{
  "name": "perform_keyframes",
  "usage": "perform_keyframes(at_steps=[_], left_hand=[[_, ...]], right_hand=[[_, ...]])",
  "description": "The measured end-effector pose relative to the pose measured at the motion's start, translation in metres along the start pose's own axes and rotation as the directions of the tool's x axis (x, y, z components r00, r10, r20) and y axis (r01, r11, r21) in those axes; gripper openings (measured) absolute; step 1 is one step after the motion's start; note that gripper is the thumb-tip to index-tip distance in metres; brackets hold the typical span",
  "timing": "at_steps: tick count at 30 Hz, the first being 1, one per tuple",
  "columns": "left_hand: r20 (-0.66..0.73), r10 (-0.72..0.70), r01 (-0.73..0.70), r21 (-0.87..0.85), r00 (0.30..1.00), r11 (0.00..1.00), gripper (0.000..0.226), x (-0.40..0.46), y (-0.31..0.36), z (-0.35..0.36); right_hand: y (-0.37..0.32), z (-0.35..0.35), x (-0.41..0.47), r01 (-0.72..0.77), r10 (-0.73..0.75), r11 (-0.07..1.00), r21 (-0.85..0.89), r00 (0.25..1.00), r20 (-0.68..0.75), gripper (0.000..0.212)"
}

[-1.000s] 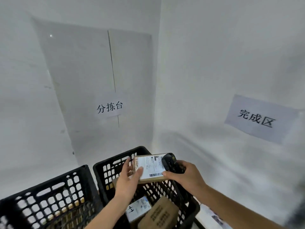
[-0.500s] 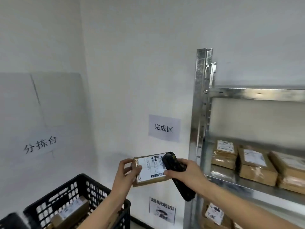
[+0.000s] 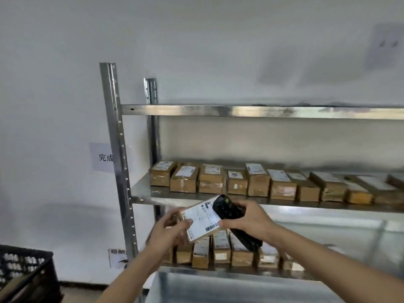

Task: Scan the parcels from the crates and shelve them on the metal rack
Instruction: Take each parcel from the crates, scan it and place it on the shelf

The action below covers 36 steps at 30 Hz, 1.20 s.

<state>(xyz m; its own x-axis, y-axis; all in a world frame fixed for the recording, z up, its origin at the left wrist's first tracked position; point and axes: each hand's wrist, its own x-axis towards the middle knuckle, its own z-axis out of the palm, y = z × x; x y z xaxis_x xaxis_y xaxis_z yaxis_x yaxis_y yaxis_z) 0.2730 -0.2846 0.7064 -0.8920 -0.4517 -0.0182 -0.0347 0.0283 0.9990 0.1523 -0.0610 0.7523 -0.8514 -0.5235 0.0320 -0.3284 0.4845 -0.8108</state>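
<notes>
My left hand (image 3: 169, 229) holds a small brown parcel (image 3: 202, 220) by its left edge, its white barcode label facing me. My right hand (image 3: 247, 219) grips a black handheld scanner (image 3: 227, 209) whose head lies over the parcel's upper right corner. Both are held in front of the metal rack (image 3: 115, 149), just below its middle shelf (image 3: 142, 194). That shelf carries a row of several labelled brown parcels (image 3: 211, 179). A lower shelf holds another row of parcels (image 3: 220, 250), partly hidden behind my hands.
A black plastic crate (image 3: 26, 272) stands at the lower left by the white wall. A grey metal surface (image 3: 218, 287) lies at the bottom, in front of the rack. The top shelf beam (image 3: 240, 110) runs across at mid height. A paper sign (image 3: 102, 157) is stuck on the wall.
The view has swung right from the crates to the rack, which now fills the frame. Both hands keep the parcel and scanner together; the parcel has tilted slightly.
</notes>
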Motion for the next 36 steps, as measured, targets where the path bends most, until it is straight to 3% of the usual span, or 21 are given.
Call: perform_keyframes(at_steps=[6,14,21,25,36], left_hand=[[0.050,0.019,-0.020,0.007,0.999,1.000,0.045,-0.025,0.017,0.126],[0.061,0.032,-0.032,0.008,0.998,0.999,0.044,-0.040,0.031,0.226],[0.058,0.072,-0.072,0.008,0.996,0.997,0.048,-0.042,0.038,0.266],[0.048,0.087,-0.088,0.021,0.995,0.996,0.050,-0.045,0.042,0.283],[0.101,0.122,-0.122,-0.007,0.987,0.993,0.049,-0.062,0.044,0.306]], right_hand=[[0.062,-0.106,-0.079,-0.063,0.026,0.979,-0.192,0.981,-0.193,0.073],[0.116,-0.186,-0.145,-0.279,0.134,0.857,-0.433,0.932,-0.336,0.064],[0.137,-0.216,-0.175,-0.372,0.196,0.761,-0.531,0.913,-0.358,0.071],[0.144,-0.225,-0.188,-0.400,0.223,0.705,-0.586,0.909,-0.353,0.064],[0.156,-0.234,-0.202,-0.441,0.242,0.674,-0.593,0.890,-0.388,0.069]])
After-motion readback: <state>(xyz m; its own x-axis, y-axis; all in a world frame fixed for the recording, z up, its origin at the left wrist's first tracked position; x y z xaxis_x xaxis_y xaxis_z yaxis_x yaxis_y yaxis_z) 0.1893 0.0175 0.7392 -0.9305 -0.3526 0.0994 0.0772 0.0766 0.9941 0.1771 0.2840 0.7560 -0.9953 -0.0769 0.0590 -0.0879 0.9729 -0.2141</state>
